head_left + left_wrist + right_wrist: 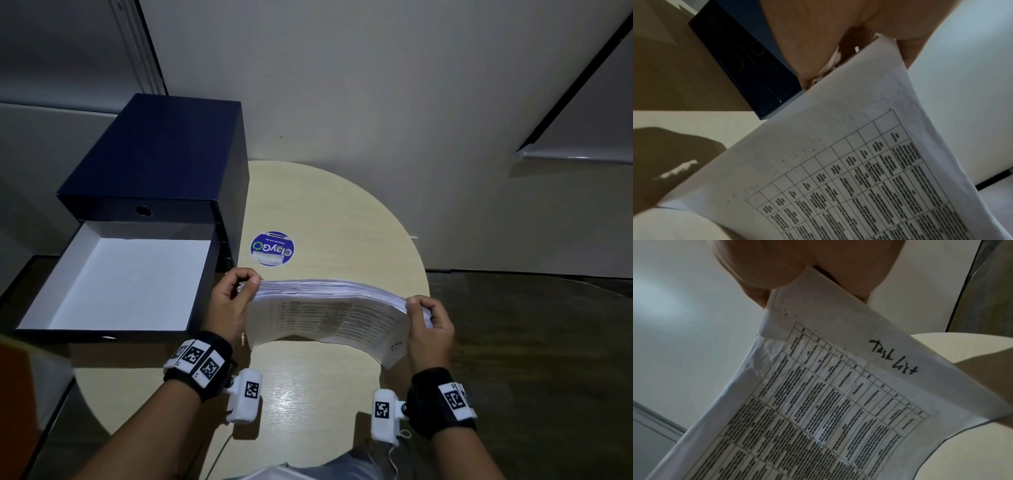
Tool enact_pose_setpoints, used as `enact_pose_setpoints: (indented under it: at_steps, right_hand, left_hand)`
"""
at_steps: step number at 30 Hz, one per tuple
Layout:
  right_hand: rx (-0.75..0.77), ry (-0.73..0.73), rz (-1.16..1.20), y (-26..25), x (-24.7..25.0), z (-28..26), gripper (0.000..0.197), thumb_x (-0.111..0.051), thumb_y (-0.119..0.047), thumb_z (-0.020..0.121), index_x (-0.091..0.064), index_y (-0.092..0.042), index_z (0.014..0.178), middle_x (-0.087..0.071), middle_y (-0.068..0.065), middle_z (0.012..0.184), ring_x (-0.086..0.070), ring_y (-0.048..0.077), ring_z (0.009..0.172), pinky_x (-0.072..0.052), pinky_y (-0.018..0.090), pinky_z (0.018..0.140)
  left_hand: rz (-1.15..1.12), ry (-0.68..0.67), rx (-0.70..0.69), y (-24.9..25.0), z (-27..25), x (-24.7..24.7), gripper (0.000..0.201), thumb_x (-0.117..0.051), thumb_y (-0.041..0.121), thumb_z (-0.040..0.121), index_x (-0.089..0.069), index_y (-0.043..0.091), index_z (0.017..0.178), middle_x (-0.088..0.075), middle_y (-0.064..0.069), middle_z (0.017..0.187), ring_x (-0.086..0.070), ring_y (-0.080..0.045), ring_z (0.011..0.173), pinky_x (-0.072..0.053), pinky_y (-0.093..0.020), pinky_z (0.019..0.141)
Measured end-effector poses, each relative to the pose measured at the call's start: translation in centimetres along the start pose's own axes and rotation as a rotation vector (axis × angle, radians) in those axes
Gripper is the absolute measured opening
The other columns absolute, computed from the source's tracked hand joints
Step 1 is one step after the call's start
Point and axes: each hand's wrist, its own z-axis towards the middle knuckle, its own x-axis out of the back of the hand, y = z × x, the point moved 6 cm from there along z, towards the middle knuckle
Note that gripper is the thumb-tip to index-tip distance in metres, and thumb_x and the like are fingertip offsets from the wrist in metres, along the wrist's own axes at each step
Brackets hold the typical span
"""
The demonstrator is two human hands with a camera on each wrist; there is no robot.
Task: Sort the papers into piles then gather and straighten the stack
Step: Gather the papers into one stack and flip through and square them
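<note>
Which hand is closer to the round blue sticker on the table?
Left. The left hand grips the paper stack just below the blue sticker; the right hand holds the stack's far end, farther away.

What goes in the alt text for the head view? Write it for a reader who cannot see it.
Both hands, left hand and right hand, grip the ends of a thick stack of papers held upright above a round table. A dark blue drawer box stands left, its open drawer white inside.
</note>
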Motion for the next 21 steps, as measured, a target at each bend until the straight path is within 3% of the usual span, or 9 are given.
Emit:
enact_pose_setpoints:
  at_steps: [5,12,14,16,17,19,21]
  right_hand:
    - [-0.021,0.030,0.011,0.4,0.1,0.5,0.006,-0.062,-0.006,0.093,-0.063,-0.011,0.092,-0.065,-0.004,0.089,-0.057,0.008,0.082,-0.043,0.025,0.071]
    - [-0.047,0.013,-0.031,1.2,0.3,1.0,0.005,-0.061,-0.021,0.096,-0.064,-0.017,0.097,-0.064,-0.005,0.095,-0.055,0.008,0.086,-0.042,0.031,0.072]
    - [-0.041,-0.009,-0.019,1.0,0.2,0.8,0.007,-0.063,-0.023,0.095,-0.063,-0.018,0.100,-0.063,-0.007,0.097,-0.055,0.008,0.088,-0.041,0.033,0.076]
    - [-0.040,-0.100,0.073,0.8,0.3,0.4,0.030,-0.071,-0.031,0.088,-0.060,-0.019,0.113,-0.064,-0.008,0.103,-0.060,0.009,0.088,-0.047,0.033,0.075]
    - [-0.064,-0.174,0.143,1.0,0.5,0.1,0.047,-0.075,-0.034,0.080,-0.056,-0.021,0.122,-0.065,-0.007,0.107,-0.063,0.008,0.089,-0.052,0.030,0.071]
    - [-0.147,-0.309,0.258,1.6,0.7,-0.8,0.068,-0.074,-0.019,0.070,-0.047,-0.024,0.133,-0.063,-0.002,0.110,-0.065,0.009,0.090,-0.057,0.024,0.061]
    - [-0.189,-0.392,0.199,2.4,0.7,-1.4,0.069,-0.065,0.006,0.075,-0.043,-0.020,0.135,-0.061,0.005,0.109,-0.061,0.016,0.094,-0.056,0.019,0.059]
  left_hand:
    - [0.013,0.025,0.010,0.0,0.0,0.0,0.010,-0.057,0.011,0.095,-0.061,0.005,0.088,-0.063,0.000,0.085,-0.055,-0.012,0.079,-0.042,-0.024,0.072]
    - [0.039,0.042,0.029,0.0,0.3,0.0,0.018,-0.056,0.026,0.097,-0.062,0.014,0.086,-0.064,-0.001,0.086,-0.057,-0.015,0.081,-0.044,-0.030,0.073]
    - [-0.038,0.004,0.013,0.1,0.0,-0.1,0.031,-0.058,0.044,0.091,-0.062,0.014,0.091,-0.064,0.001,0.090,-0.059,-0.009,0.083,-0.047,-0.026,0.073]
    - [-0.163,-0.087,-0.027,-0.5,-0.2,0.1,0.064,-0.066,0.062,0.075,-0.057,0.010,0.112,-0.063,-0.003,0.105,-0.062,-0.010,0.094,-0.051,-0.021,0.077]
    - [-0.188,-0.152,-0.037,-0.8,-0.5,0.2,0.078,-0.073,0.060,0.068,-0.051,0.009,0.123,-0.061,-0.004,0.114,-0.062,-0.012,0.101,-0.052,-0.022,0.081]
    - [-0.180,-0.247,-0.003,-1.7,-1.4,0.3,0.088,-0.082,0.036,0.060,-0.041,0.013,0.134,-0.056,-0.003,0.124,-0.060,-0.013,0.110,-0.055,-0.025,0.081]
    - [-0.041,-0.262,0.062,-2.4,-2.2,0.1,0.072,-0.078,0.010,0.067,-0.045,0.024,0.130,-0.058,-0.002,0.120,-0.059,-0.017,0.110,-0.057,-0.027,0.074]
